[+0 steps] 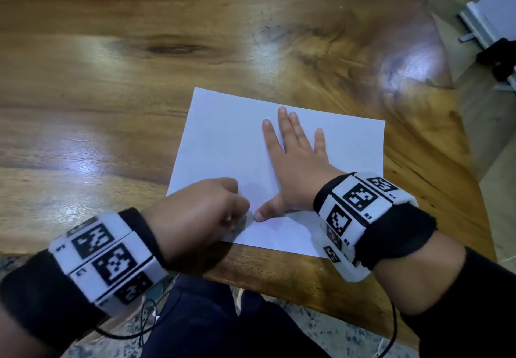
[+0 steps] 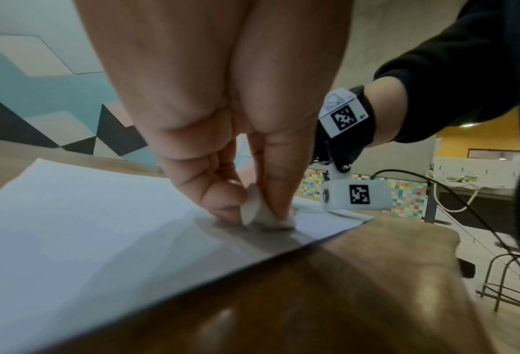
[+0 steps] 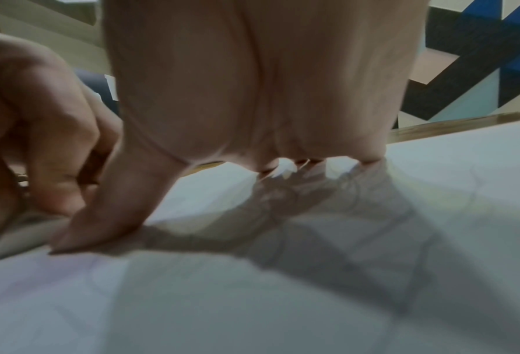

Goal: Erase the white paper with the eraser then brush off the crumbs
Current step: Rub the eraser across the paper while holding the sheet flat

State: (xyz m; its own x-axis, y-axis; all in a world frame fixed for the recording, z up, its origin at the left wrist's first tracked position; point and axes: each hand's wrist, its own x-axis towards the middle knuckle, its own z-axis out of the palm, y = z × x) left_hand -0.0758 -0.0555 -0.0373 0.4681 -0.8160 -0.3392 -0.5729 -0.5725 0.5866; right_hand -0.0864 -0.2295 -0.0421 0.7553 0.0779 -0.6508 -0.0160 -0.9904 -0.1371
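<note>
Near the front edge of the wooden surface [image 1: 111, 92] lies one white paper [image 1: 223, 139]. Erasing looks to be the step in hand: the left hand [image 1: 195, 212] pinches one white eraser [image 2: 262, 213] against the sheet's near-left part, while the right hand [image 1: 296, 167] lies flat, fingers spread, pinning the sheet. Faint pencil lines [image 3: 358, 227] show under that palm, so next the rubbing likely must reach there. No crumbs are visible on the sheet.
</note>
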